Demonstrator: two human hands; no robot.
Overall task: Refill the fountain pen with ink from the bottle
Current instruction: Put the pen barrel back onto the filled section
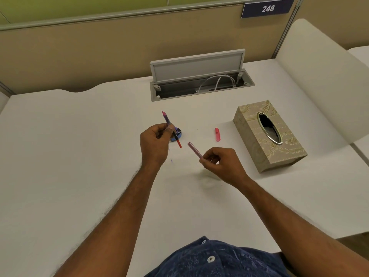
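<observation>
His left hand (pixel 154 143) pinches the pen (pixel 171 128), half hiding the ink bottle (pixel 178 134); his right hand (pixel 221 164) grips the barrel (pixel 194 149), its lower end hidden.

Matt white table (pixel 79 136); tissue box (pixel 279 156) patterned (glossy metal slot rim).
</observation>
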